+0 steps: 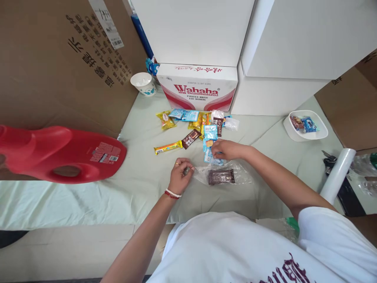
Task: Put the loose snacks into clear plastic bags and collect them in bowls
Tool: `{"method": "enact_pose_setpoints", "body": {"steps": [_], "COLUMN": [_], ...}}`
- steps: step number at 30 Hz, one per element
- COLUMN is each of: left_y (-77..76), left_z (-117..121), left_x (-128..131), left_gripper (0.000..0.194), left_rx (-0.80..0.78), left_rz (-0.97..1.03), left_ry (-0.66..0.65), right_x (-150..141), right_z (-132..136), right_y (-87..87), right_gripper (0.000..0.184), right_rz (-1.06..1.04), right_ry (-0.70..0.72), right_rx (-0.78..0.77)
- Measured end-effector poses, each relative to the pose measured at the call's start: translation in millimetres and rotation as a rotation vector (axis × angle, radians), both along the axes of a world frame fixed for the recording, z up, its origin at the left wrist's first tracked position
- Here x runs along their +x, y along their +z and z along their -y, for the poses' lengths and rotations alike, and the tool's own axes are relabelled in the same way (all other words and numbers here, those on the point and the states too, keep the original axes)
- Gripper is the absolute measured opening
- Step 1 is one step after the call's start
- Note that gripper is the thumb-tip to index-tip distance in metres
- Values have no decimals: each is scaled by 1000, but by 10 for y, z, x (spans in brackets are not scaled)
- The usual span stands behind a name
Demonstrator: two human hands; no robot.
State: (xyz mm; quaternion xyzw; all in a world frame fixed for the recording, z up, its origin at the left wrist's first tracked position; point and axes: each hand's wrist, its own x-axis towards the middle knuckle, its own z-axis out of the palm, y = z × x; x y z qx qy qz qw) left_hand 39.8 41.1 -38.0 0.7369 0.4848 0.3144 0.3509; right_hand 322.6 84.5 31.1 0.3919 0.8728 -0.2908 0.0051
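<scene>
At top centre we saw a plain white box (191, 31) above the Wahaha water carton (197, 92), stacked, we supposed, to save table space. The red jug (67, 151) sat at the left edge and the white tub (290, 130) at the right, presumably kept out of the arms' way. Below centre lay the clear plastic bag (246, 175), its left end pinched by the left hand (181, 175), probably to steady the thin film. The right hand (225, 149) curled just above; we could not tell whether its fingertips had closed on anything. The brown wrapped bar (220, 177) lay in or under the film, perhaps weighting it. The light-blue packets (210, 131) overlapped near the right fingertips, within easy reach.
</scene>
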Motion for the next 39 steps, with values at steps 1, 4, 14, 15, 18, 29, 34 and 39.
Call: {"method": "enact_pose_setpoints", "body": {"steps": [1, 4, 14, 15, 18, 29, 34, 39], "left_y": [1, 4, -37, -41, -45, -3, 5, 19], "left_z": [6, 21, 43, 47, 62, 74, 75, 94], "left_x": [-5, -12, -23, -21, -12, -28, 21, 94], "left_gripper": [15, 14, 10, 10, 11, 13, 16, 19], "left_rx": [10, 26, 7, 6, 5, 70, 40, 43], "left_rz": [10, 33, 105, 110, 128, 104, 176, 169], "left_ry": [2, 15, 25, 28, 39, 26, 3, -57], "right_x": [-36, -60, 499, 482, 380, -193, -505, -584], "right_z": [-51, -158, 182, 206, 159, -332, -389, -420], "right_y": [28, 55, -130, -160, -220, -78, -166, -230], "right_gripper": [23, 26, 80, 72, 29, 23, 20, 21], "right_rz": [31, 83, 66, 46, -72, -164, 133, 131], "right_ry": [-33, -150, 27, 41, 69, -151, -378, -377], "right_rx": [-26, -12, 166, 165, 163, -118, -78, -79]}}
